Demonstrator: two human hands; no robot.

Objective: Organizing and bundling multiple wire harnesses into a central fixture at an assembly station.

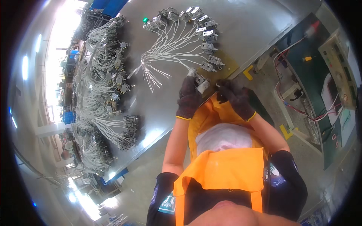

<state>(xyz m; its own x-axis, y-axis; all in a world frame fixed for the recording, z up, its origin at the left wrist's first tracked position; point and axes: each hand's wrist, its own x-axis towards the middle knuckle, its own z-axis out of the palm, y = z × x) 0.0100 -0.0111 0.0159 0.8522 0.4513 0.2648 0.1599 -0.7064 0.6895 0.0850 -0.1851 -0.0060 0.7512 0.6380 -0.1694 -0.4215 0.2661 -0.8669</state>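
My left hand [187,98], in a dark knit glove with a yellow cuff edge, is closed on a small boxy metal part [201,83] with a white lead, at the near edge of the metal table. That lead runs into a bundle of white wires [162,54], gathered at one point, with loose ends splayed to the left. Similar metal parts [209,36] sit in an arc at the wires' other ends. Just right of the held part, my right hand [235,98], gloved alike, has its fingers pinched together. A tiny pale bit shows at its fingertips, too small to name.
Along the table's left side lie several heaped wire bundles [102,75] with metal parts. A green round piece [145,20] sits at the far end of the arc. To the right, a dark green bench [313,49] holds red and white cables, scissors [335,140] and a panelled box [337,62].
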